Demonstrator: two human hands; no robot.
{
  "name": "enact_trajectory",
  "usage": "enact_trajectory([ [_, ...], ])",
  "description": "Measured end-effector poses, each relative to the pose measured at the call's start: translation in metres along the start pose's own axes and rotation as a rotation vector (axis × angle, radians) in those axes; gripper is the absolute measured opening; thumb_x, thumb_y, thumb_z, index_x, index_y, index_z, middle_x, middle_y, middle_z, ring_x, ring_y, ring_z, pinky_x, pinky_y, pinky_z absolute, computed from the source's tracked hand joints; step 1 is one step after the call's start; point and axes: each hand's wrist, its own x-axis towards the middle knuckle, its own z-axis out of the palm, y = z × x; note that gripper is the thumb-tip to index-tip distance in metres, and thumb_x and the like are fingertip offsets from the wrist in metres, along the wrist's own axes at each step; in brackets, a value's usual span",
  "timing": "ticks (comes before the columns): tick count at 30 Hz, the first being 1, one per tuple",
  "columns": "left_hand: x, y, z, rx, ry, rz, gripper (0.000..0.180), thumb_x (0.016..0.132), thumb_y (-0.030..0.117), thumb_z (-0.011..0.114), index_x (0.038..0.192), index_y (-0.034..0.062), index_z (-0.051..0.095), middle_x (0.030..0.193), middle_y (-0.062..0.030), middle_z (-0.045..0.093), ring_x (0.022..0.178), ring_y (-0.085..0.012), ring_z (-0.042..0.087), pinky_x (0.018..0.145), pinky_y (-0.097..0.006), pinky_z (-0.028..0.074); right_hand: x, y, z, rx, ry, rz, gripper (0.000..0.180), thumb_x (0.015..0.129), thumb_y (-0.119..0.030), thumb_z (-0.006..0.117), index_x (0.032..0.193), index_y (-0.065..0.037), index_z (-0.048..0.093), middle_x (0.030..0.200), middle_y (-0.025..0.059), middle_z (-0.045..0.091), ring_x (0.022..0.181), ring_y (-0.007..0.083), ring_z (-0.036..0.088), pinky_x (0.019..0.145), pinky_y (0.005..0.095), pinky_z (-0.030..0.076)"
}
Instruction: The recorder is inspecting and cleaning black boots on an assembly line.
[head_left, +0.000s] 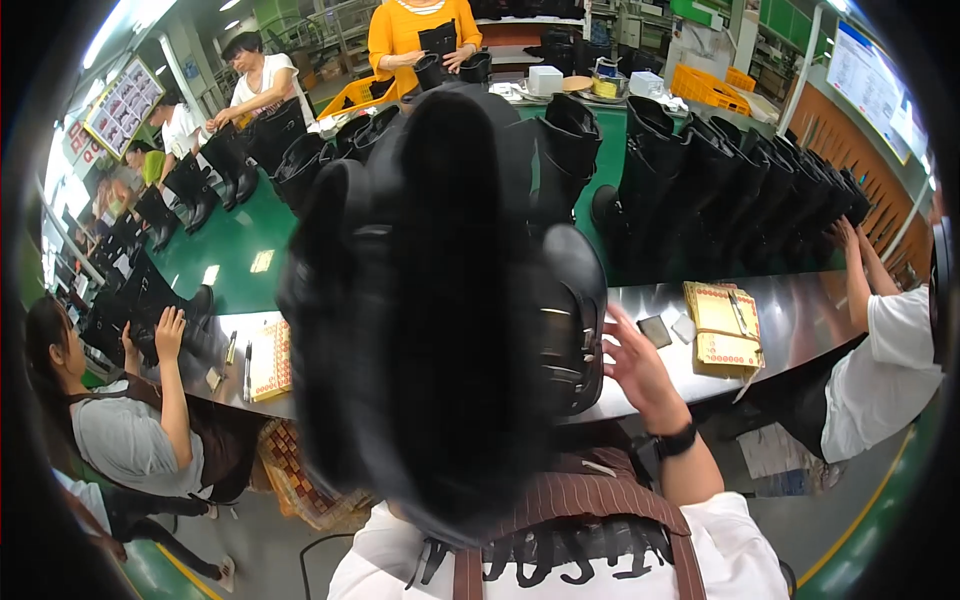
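A large black boot (pixel 450 270), blurred and very near, fills the middle of the view with its sole toward me. Partly behind its right side is another black boot (pixel 575 330) with straps and metal buckles, above the steel table edge. My right hand (pixel 640 365), a dark watch on its wrist, is beside the buckled boot. Its fingers are spread, with the tips at the boot's right edge; whether they press on it is unclear. My left hand does not show; the near boot covers that area.
Black boots (pixel 700 180) stand in a row along the green work surface (pixel 230 260). On the steel edge (pixel 800 305) lie yellow printed card stacks (pixel 720 320) and small dark and pale blocks. Co-workers (pixel 130 420) handle boots at left, right and across.
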Motion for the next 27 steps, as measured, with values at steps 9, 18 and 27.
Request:
enact_trajectory([
  [9,-0.011,0.003,-0.008,0.145,0.133,0.072,0.055,0.103,0.044,0.032,0.142,0.0061,0.040,0.141,-0.0143,0.047,0.126,-0.0273,0.050,0.109,-0.043,0.039,0.022,0.054,-0.010,0.403,-0.266,0.162,0.057,0.103,-0.046,0.030,0.137,-0.002,0.043,0.135,0.0147,0.053,0.120,0.0249,0.055,0.105,0.0400,0.043],
  [18,-0.027,0.014,0.026,0.289,0.061,0.092,0.074,0.094,0.058,0.044,0.146,0.0068,0.032,0.145,-0.0115,0.043,0.132,-0.0235,0.044,0.111,-0.043,0.035,0.000,0.056,-0.034,0.694,-0.431,0.107,0.051,0.098,-0.043,0.048,0.138,-0.011,0.047,0.137,0.0084,0.053,0.127,0.0254,0.049,0.108,0.0443,0.037],
  [27,-0.019,0.005,0.002,0.146,0.127,0.154,0.069,0.088,0.061,0.054,0.142,0.0199,0.042,0.135,0.0010,0.054,0.126,-0.0148,0.047,0.103,-0.036,0.039,0.022,0.065,-0.054,0.463,-0.276,-0.145,0.048,0.099,-0.028,0.052,0.143,-0.012,0.041,0.144,0.0110,0.045,0.131,0.0244,0.044,0.112,0.0381,0.034],
])
